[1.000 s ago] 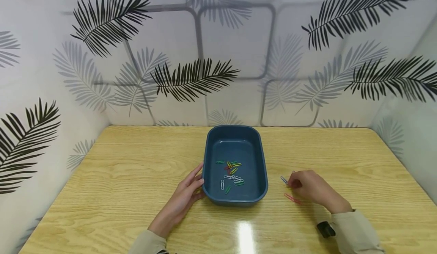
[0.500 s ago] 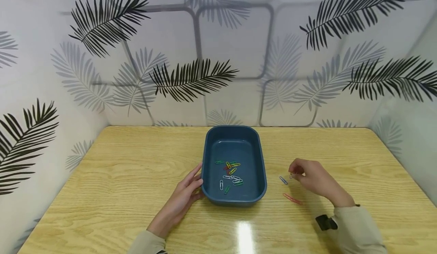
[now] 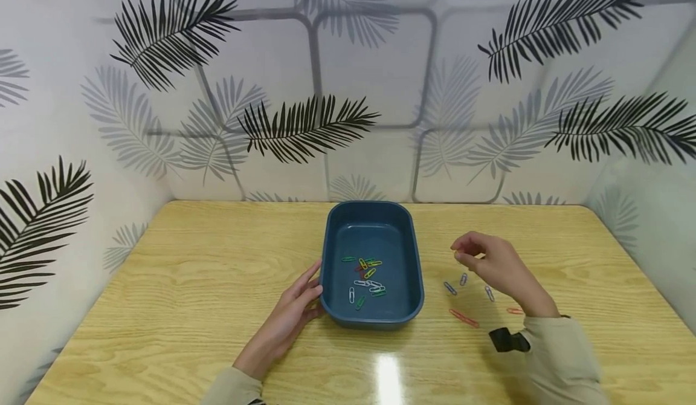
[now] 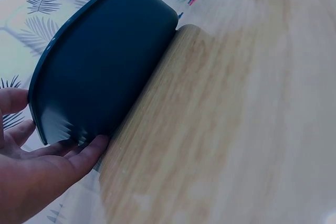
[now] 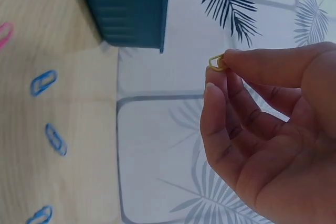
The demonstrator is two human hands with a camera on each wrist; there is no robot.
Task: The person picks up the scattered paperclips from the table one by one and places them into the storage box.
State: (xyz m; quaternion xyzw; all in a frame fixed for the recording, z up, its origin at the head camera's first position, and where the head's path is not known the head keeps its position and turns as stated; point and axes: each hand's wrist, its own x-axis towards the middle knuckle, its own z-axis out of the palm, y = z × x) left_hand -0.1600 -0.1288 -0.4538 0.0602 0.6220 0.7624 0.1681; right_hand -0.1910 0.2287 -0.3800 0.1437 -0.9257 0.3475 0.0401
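Observation:
In the head view a dark blue plastic bin [image 3: 365, 319] stands on the table with several green, yellow, red and white paper clips [image 3: 372, 285] on its floor. My left hand [image 3: 290, 317] rests against its left side, the fairly straight fingers touching the outer wall and rim, as the left wrist view also shows. To the right of the bin, raised over the table, my right hand [image 3: 492, 266] pinches a yellow paper clip [image 5: 213, 62] between thumb and index finger; one looped end sticks out of the fingertips. Blue paper clips [image 3: 450, 288] lie below that hand.
Red paper clips [image 3: 463, 318] lie on the wooden table [image 3: 228, 242] to the right of the bin, nearer the front. Another red paper clip [image 3: 514, 311] is by the right wrist. A wall covering with a leaf print [image 3: 375, 163] rises behind the table's back edge.
My right hand has lifted from the table and moved away toward the back, with the yellow paper clip in its fingertips. Blue clips beneath it now show. My left hand stays at the bin.

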